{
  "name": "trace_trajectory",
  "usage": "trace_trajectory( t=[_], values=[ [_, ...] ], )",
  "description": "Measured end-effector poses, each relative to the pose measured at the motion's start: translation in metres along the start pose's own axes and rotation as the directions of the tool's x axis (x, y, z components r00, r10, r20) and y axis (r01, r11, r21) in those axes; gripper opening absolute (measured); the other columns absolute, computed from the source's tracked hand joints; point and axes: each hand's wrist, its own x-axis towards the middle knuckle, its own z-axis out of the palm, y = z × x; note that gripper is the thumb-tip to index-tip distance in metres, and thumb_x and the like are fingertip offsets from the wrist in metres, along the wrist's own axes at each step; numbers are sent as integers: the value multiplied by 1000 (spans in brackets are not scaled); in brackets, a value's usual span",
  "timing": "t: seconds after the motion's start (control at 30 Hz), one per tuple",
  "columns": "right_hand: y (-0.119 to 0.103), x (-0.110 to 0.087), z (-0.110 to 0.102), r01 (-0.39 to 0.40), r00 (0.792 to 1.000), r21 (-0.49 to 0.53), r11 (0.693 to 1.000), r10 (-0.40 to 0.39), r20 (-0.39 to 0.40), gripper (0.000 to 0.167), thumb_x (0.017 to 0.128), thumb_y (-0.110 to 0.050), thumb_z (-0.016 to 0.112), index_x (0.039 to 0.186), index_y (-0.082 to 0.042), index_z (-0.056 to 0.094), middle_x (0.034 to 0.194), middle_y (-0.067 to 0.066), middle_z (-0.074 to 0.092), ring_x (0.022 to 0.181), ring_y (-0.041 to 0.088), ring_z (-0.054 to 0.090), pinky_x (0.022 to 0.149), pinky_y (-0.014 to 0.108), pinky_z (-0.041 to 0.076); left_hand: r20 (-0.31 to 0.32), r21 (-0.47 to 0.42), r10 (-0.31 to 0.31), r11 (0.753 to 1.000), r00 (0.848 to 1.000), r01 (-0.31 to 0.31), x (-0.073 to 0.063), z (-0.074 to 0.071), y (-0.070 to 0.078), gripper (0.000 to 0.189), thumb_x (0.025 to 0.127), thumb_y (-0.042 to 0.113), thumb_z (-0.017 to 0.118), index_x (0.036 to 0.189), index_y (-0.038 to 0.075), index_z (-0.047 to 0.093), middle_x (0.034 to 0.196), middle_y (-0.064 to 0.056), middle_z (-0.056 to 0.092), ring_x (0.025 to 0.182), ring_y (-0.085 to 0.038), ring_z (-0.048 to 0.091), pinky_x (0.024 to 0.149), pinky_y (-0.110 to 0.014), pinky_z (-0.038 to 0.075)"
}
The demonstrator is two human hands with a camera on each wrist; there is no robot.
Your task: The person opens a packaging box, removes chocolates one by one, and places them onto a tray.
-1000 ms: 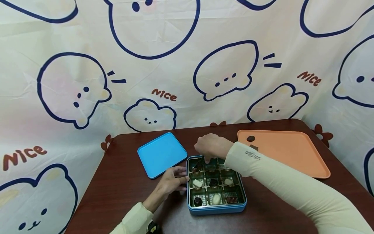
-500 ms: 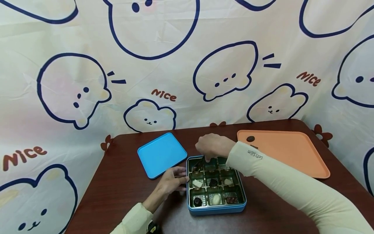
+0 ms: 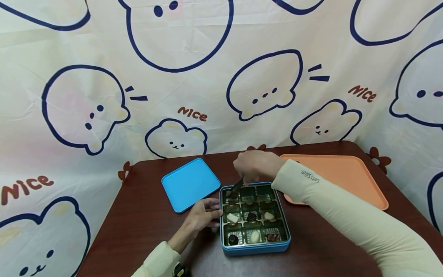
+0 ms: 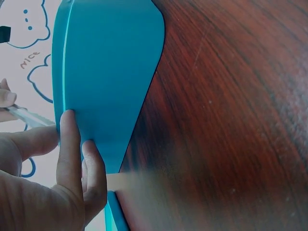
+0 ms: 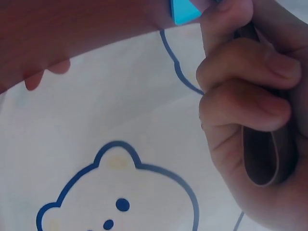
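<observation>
In the head view, a blue tin [image 3: 255, 252] with a gold compartment insert stands on the table. White, brown and dark chocolates lie in it, among them a white oval one [image 3: 255, 236] and a dark round one [image 3: 233, 239]. My left hand [image 3: 200, 216] rests against the tin's left side, thumb at the rim, fingers fairly straight on the wall. My right hand [image 3: 257, 165] curls round tongs [image 3: 236, 188] above the back edge; their bent end [image 5: 269, 159] shows in the right wrist view. The tongs' tips reach into the back left compartment, near a brownish piece; whether they grip it, I cannot tell.
A blue lid [image 3: 190, 185] lies flat at the back left of the brown table [image 3: 138, 231]. At the back right is an orange tray [image 3: 346, 181], partly covered by my right forearm. A printed cloth [image 3: 221, 96] hangs behind the table.
My right hand has risen and shifted slightly right, so more of the tongs shows. My forearm now covers the dark pieces on the orange tray almost wholly. The left hand keeps its place.
</observation>
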Motion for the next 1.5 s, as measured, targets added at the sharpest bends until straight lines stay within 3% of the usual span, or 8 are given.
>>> trace_trajectory(
  t=[0.23, 0.47, 0.63, 0.87, 1.17, 1.37, 1.5],
  values=[
    [16, -13, -16, -1, 1000, 62, 998, 0, 20, 13, 90, -22, 76, 79, -17, 76, 66, 1, 68, 63, 15, 65, 62, 28, 52, 7, -9, 21, 1000, 1000, -20, -1, -2, -1, 48, 94, 3, 66, 137, -11, 48, 126, -27, 59, 97, -24, 68, 67, -39, 63],
    [39, -28, -25, 3, 1000, 102, 995, -2, -1, 17, 91, -21, 75, 74, -15, 76, 64, 1, 68, 59, 16, 63, 54, 24, 45, 0, -5, 20, 1000, 1000, -20, -1, -1, -1, 48, 94, 3, 66, 137, -11, 49, 126, -27, 59, 97, -23, 68, 67, -40, 63],
    [53, -37, -25, -13, 1000, 120, 993, 15, -15, 16, 90, -19, 75, 75, -15, 77, 63, -1, 67, 58, 13, 61, 55, 23, 46, -3, -3, 18, 1000, 1000, -18, -1, -1, -2, 48, 94, 3, 66, 137, -11, 49, 126, -27, 58, 98, -23, 67, 68, -40, 63],
    [78, -48, -17, -41, 999, 121, 992, 44, -29, 11, 90, -18, 75, 85, -9, 78, 62, 1, 67, 60, 13, 64, 63, 28, 55, -8, 1, 20, 1000, 1000, -20, -1, -1, -2, 49, 94, 3, 67, 137, -11, 49, 126, -27, 58, 97, -23, 67, 68, -40, 63],
    [109, -67, -1, -181, 984, 98, 979, 181, 8, 16, 88, -23, 77, 74, -16, 75, 63, 0, 66, 62, 17, 60, 52, 25, 42, -12, 5, 16, 1000, 1000, -16, 0, -2, -3, 50, 94, 5, 67, 138, -10, 48, 128, -27, 57, 99, -24, 67, 69, -41, 63],
    [124, -74, 10, -192, 981, 42, 981, 190, 40, 12, 88, -25, 77, 82, -15, 76, 63, -2, 67, 65, 15, 61, 60, 29, 52, -2, 4, 15, 1000, 1000, -15, 0, -1, -2, 50, 95, 4, 66, 138, -11, 47, 129, -28, 57, 99, -24, 67, 69, -41, 63],
    [132, -76, 17, -197, 977, 73, 978, 190, 94, 10, 90, -22, 75, 87, -12, 75, 65, 0, 67, 66, 14, 62, 60, 28, 52, -5, 2, 16, 1000, 1000, -16, 0, -1, -2, 50, 95, 4, 66, 138, -11, 47, 128, -28, 57, 99, -24, 67, 69, -42, 63]
  ],
)
